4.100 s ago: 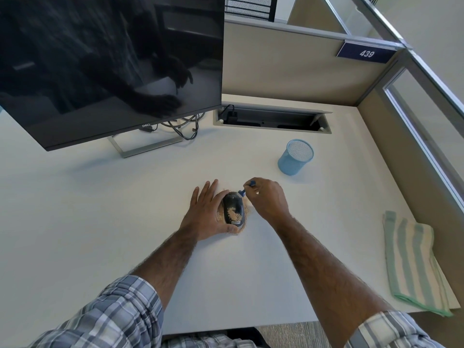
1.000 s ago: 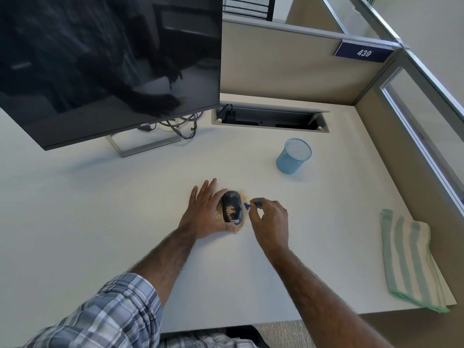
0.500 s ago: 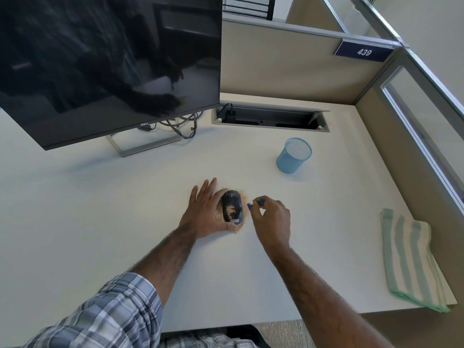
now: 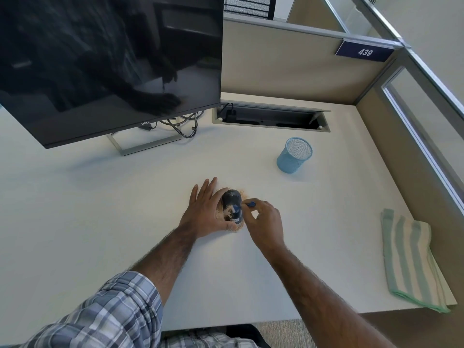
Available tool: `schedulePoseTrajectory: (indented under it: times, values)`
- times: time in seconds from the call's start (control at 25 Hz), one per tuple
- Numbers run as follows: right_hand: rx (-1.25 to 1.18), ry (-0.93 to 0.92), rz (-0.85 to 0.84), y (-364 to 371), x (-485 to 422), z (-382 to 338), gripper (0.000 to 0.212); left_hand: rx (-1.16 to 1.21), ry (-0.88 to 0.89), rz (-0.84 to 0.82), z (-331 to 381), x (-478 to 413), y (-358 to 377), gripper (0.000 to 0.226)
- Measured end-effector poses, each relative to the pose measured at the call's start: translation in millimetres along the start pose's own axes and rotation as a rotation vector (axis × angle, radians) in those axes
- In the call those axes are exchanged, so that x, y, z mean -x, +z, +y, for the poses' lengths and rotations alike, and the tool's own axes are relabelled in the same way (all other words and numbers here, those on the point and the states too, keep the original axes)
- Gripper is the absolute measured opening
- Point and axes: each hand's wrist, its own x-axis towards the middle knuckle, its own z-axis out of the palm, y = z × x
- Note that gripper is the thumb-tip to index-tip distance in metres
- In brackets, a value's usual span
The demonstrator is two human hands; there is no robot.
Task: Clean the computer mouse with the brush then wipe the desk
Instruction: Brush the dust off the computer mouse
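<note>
Brushing midway | left hand [image 4: 207,214] thumb-hooks mouse [image 4: 232,204] | right hand [image 4: 266,222] pinches brush [image 4: 248,204] | crumbs [image 4: 244,195] around; cloth [image 4: 411,259] untouched, desk [image 4: 125,209] unwiped

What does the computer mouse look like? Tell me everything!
The computer mouse is rounded and dark, like plastic, with a pale label near its near end. It lies flat on the white desk, tan crumbs on and around it. The left hand holds its left side, thumb round the near end. The blue brush, pinched by the right hand, touches its top.
</note>
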Motion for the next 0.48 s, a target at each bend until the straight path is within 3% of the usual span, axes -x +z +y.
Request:
schedulePoseTrajectory:
  times: [0.08, 0.24, 0.36, 0.48]
  values:
    - [-0.035, 0.047, 0.082, -1.4, -1.7, -0.9, 0.014, -0.002, 0.001, 0.01, -0.7, 0.0, -0.3, 0.119]
    - [0.002, 0.028, -0.02, 6.1, 4.0, -6.4, 0.017, 0.003, 0.001, 0.001, 0.0, 0.1, -0.1, 0.121]
    - [-0.047, 0.069, 0.067, 7.3, 4.3, -6.3, 0.017, -0.002, 0.0, 0.008, 0.1, 0.6, -0.7, 0.121]
    - [-0.017, 0.058, -0.002, 10.8, 5.7, -10.1, 0.018, -0.004, 0.012, 0.002, 0.1, 0.3, -0.9, 0.121]
